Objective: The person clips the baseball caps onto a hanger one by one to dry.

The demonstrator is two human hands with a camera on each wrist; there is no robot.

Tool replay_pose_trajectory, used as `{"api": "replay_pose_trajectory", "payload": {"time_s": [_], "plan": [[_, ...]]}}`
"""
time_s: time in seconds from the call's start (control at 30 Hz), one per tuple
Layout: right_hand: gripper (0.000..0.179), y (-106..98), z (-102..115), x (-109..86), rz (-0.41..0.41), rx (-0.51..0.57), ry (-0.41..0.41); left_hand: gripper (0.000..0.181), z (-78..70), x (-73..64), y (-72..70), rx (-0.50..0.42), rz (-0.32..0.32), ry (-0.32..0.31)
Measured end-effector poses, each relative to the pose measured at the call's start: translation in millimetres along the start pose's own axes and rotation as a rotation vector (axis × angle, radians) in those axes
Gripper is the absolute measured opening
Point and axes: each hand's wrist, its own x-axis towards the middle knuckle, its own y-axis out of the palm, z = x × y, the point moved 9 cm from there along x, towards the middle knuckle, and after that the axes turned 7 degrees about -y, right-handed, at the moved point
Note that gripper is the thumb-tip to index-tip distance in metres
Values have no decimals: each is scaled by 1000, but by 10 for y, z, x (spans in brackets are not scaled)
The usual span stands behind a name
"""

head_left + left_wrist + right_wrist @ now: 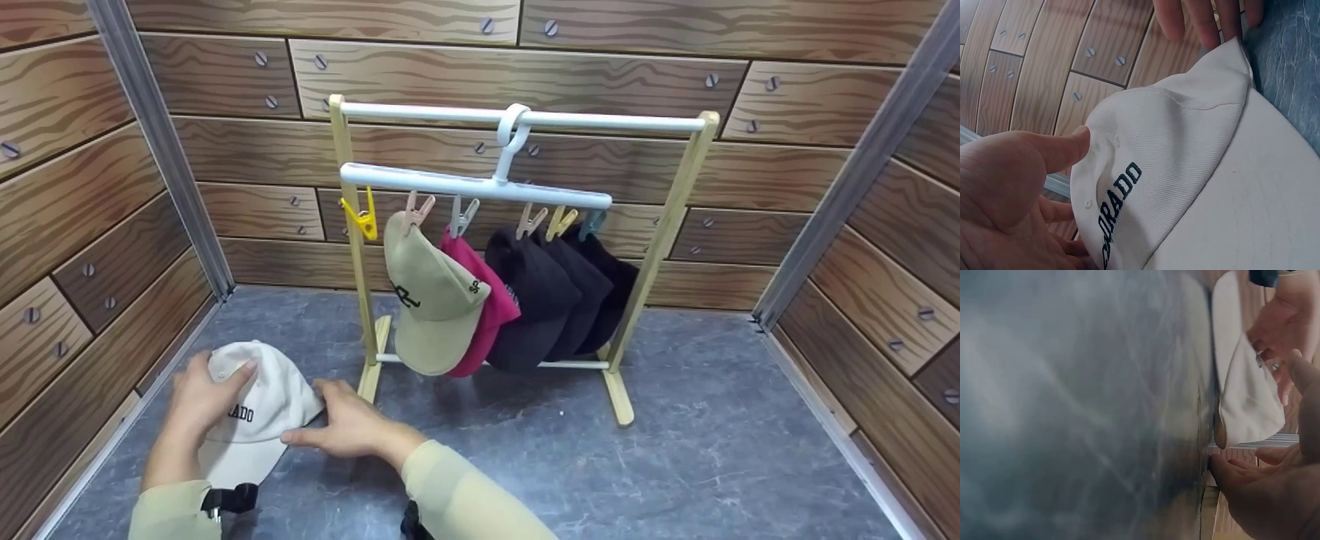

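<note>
A white baseball cap (pixel 262 390) with dark lettering lies on the grey floor at the left, its brim toward the person. My left hand (pixel 202 401) holds the crown's left side, thumb on the front and fingers behind it; the left wrist view shows a fold in the cloth (pixel 1145 135) near that thumb. By the cap's right edge is my right hand (pixel 349 424), thumb and fingers spread apart. In the right wrist view its fingers (pixel 1230 475) are close beside the cap (pixel 1249 399); whether they touch it is unclear.
A wooden rack (pixel 667 247) stands behind the hands. From its top bar hangs a pale blue clip hanger (pixel 450 182). Clips hold a beige cap (pixel 431 300), a pink cap (pixel 499 311) and several dark caps (pixel 532 300). One yellow clip (pixel 364 217) at the left end holds nothing.
</note>
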Motion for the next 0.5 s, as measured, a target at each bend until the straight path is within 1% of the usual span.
{"api": "replay_pose_trajectory", "payload": {"time_s": [0.17, 0.37, 0.5], "plan": [[98, 0, 22, 38, 9, -47, -8, 98, -11, -10, 11, 27, 9, 20], [97, 9, 36, 77, 14, -77, -32, 98, -49, -41, 28, 42, 62, 19], [97, 26, 37, 97, 15, -75, -46, 97, -99, -81, 50, 63, 88, 31]]}}
